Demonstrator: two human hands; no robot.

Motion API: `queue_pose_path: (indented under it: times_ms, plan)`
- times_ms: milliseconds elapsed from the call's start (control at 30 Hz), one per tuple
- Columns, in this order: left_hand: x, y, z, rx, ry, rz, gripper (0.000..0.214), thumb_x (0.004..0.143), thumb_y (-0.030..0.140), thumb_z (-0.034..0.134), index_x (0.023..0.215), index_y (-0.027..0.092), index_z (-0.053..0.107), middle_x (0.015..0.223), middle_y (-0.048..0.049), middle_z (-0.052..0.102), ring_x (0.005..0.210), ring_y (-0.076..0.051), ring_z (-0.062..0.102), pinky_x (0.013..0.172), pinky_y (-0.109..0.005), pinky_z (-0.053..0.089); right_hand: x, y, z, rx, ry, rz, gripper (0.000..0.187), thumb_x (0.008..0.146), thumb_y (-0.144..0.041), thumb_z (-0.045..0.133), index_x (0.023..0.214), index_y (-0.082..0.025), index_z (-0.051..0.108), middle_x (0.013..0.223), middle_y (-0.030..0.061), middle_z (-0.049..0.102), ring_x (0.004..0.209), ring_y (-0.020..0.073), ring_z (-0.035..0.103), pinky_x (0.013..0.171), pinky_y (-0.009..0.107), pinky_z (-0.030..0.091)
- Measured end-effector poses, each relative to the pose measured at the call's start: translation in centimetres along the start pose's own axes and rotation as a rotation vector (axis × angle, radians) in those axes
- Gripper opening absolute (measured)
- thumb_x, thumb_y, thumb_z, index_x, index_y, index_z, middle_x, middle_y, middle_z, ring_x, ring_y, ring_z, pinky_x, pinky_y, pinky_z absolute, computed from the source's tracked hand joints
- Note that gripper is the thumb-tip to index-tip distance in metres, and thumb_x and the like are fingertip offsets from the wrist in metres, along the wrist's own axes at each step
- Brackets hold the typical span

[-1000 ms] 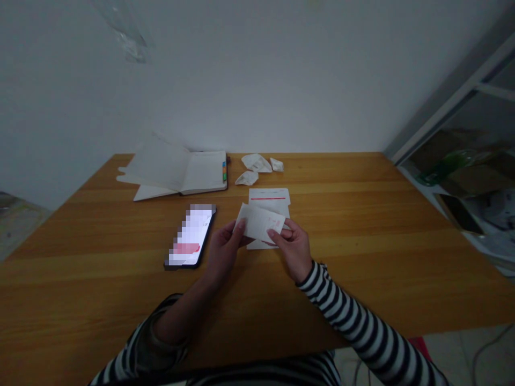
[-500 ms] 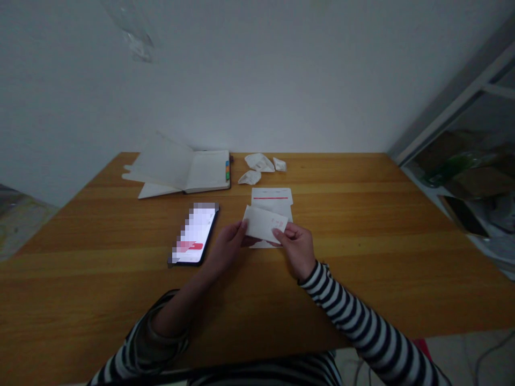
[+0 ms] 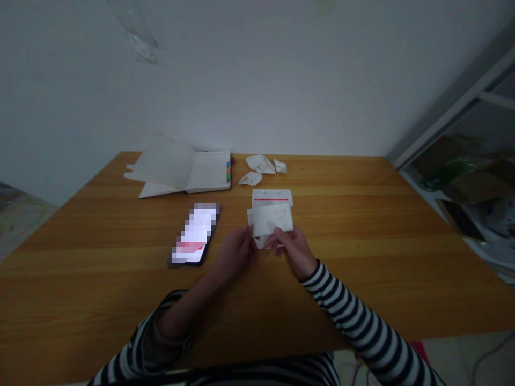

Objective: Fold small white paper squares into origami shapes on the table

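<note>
Both hands hold a small white paper slip with faint red print, just above the wooden table. My left hand pinches the slip's left edge. My right hand pinches its lower right part. Under and behind the slip lies a white envelope-like sheet with a red line across it. A lit phone lies flat to the left of my left hand.
An open notebook with coloured tabs lies at the table's far left over loose sheets. Three crumpled paper scraps lie near the far edge. A metal shelf with clutter stands on the right. A white wall is behind.
The slip has been turned from a slant to nearly upright and lies closer over the envelope-like sheet. Both hands drew nearer each other under it.
</note>
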State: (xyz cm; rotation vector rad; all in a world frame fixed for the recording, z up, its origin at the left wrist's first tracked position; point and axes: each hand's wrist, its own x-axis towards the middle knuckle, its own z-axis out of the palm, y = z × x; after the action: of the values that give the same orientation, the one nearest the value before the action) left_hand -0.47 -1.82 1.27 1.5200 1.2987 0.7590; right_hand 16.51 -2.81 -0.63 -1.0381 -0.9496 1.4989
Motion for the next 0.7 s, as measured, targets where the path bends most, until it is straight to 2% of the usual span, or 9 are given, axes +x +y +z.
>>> queue_pose_path:
  times_ms: [67, 200, 267, 367, 467, 533, 600, 667, 700]
  plan:
    - [-0.2, 0.1, 0.4, 0.011, 0.049, 0.030, 0.052, 0.095, 0.059, 0.037, 0.062, 0.022, 0.054, 0.048, 0.0001, 0.058, 0.042, -0.016, 0.053, 0.047, -0.027, 0.039, -0.3, 0.5, 0.9, -0.063, -0.074, 0.039, 0.040, 0.073, -0.055, 0.074, 0.072, -0.015, 0.067, 0.056, -0.0007, 0.065, 0.040, 0.0067, 0.049, 0.038, 0.017, 0.036]
    - [-0.5, 0.1, 1.0, 0.040, 0.101, 0.111, 0.045, 0.093, 0.056, 0.044, 0.064, 0.022, 0.054, 0.051, 0.0003, 0.057, 0.047, -0.016, 0.052, 0.050, -0.026, 0.036, -0.7, 1.2, 2.5, -0.119, -0.014, -0.004, 0.044, 0.074, -0.057, 0.070, 0.058, -0.018, 0.058, 0.046, -0.0048, 0.053, 0.039, 0.0078, 0.042, 0.039, 0.020, 0.031]
    - [-0.5, 0.3, 0.8, 0.048, 0.099, 0.116, 0.046, 0.092, 0.056, 0.045, 0.062, 0.023, 0.053, 0.049, 0.0005, 0.056, 0.046, -0.016, 0.050, 0.049, -0.027, 0.036, -0.8, 0.9, 2.4, -0.145, -0.012, -0.059, 0.045, 0.080, -0.053, 0.067, 0.053, -0.019, 0.054, 0.043, -0.0053, 0.048, 0.040, 0.0085, 0.041, 0.041, 0.022, 0.029]
    - [-0.1, 0.7, -0.7, 0.051, 0.132, 0.084, 0.051, 0.093, 0.057, 0.042, 0.056, 0.023, 0.051, 0.043, 0.0004, 0.052, 0.043, -0.015, 0.048, 0.046, -0.027, 0.035, -0.4, -0.6, 0.2, -0.149, 0.058, -0.207, 0.049, 0.088, -0.041, 0.061, 0.046, -0.019, 0.049, 0.040, -0.0045, 0.044, 0.041, 0.0082, 0.038, 0.046, 0.024, 0.029]
    - [0.5, 1.1, -2.5, 0.008, 0.210, 0.047, 0.052, 0.093, 0.057, 0.043, 0.055, 0.022, 0.049, 0.040, 0.0020, 0.048, 0.038, -0.013, 0.043, 0.043, -0.025, 0.033, 0.6, -2.7, -3.1, -0.065, 0.269, -0.339, 0.047, 0.092, -0.038, 0.052, 0.050, -0.021, 0.039, 0.046, -0.0063, 0.038, 0.045, 0.0083, 0.031, 0.047, 0.024, 0.025]
    - [0.6, 1.2, -3.0, -0.035, 0.201, 0.038, 0.050, 0.094, 0.056, 0.044, 0.058, 0.021, 0.050, 0.040, 0.0028, 0.049, 0.036, -0.011, 0.041, 0.041, -0.023, 0.032, 1.1, -3.6, -4.7, 0.006, 0.432, -0.406, 0.044, 0.091, -0.042, 0.055, 0.055, -0.021, 0.041, 0.049, -0.0064, 0.039, 0.045, 0.0089, 0.031, 0.045, 0.026, 0.022]
    - [0.5, 1.1, -2.8, -0.060, 0.141, 0.028, 0.050, 0.094, 0.055, 0.042, 0.059, 0.021, 0.050, 0.041, 0.0033, 0.050, 0.035, -0.010, 0.040, 0.040, -0.023, 0.031, 1.2, -3.6, -4.8, -0.074, 0.314, -0.343, 0.051, 0.095, -0.055, 0.043, 0.056, -0.022, 0.044, 0.049, -0.0045, 0.040, 0.045, 0.0100, 0.034, 0.045, 0.027, 0.022]
    - [0.2, 1.2, -2.0, -0.063, 0.071, 0.017, 0.051, 0.096, 0.055, 0.040, 0.059, 0.021, 0.050, 0.042, 0.0037, 0.049, 0.036, -0.010, 0.041, 0.040, -0.022, 0.031, 0.7, -2.7, -3.6, -0.245, 0.029, -0.234, 0.062, 0.096, -0.063, 0.030, 0.054, -0.021, 0.048, 0.046, -0.0029, 0.040, 0.044, 0.0105, 0.034, 0.045, 0.028, 0.021]
    - [0.0, 1.2, -1.6, -0.061, 0.038, 0.013, 0.052, 0.096, 0.054, 0.039, 0.059, 0.021, 0.050, 0.043, 0.0039, 0.049, 0.037, -0.010, 0.042, 0.040, -0.022, 0.031, 0.3, -1.9, -2.6, -0.290, -0.064, -0.202, 0.062, 0.094, -0.065, 0.038, 0.052, -0.020, 0.050, 0.045, -0.0027, 0.041, 0.043, 0.0101, 0.035, 0.045, 0.028, 0.021]
